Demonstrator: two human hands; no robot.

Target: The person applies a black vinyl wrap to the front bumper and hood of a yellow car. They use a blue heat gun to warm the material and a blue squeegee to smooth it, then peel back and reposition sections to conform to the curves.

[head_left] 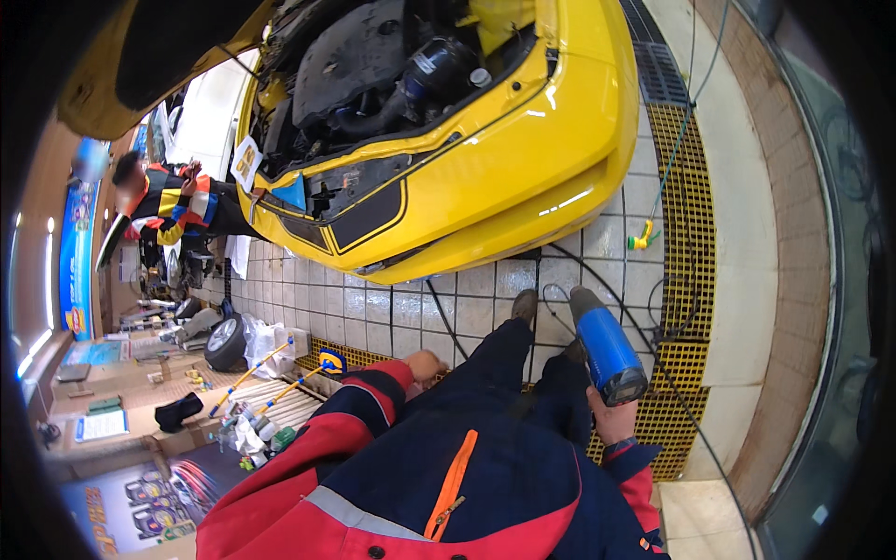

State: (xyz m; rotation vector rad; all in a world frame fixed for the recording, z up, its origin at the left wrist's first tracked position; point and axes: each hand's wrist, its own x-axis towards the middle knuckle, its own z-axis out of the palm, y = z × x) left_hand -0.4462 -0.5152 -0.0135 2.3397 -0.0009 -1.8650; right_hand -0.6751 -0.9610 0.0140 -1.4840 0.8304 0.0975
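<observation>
My right hand (pixel 611 420) is closed round the grip of a blue heat gun (pixel 605 341) with a metal nozzle tipped up toward the car. My left hand (pixel 423 366) hangs beside my dark trousers with its fingers curled; whatever they hold, if anything, is hidden. In front of me stands a yellow car (pixel 485 201) with its bonnet (pixel 140 51) raised and the engine bay (pixel 355 65) uncovered. Neither of my hands touches the car. A black cable (pixel 607 289) runs across the tiled floor (pixel 485 280) past my feet.
A person (pixel 173 205) in a multicoloured jacket stands left of the car. A wheel (pixel 224 341), long-handled yellow tools (pixel 303 378) and bottles (pixel 257 429) lie at left. A yellow grate (pixel 681 233), a green-and-yellow hose nozzle (pixel 640 238) and a wall (pixel 793 233) are at right.
</observation>
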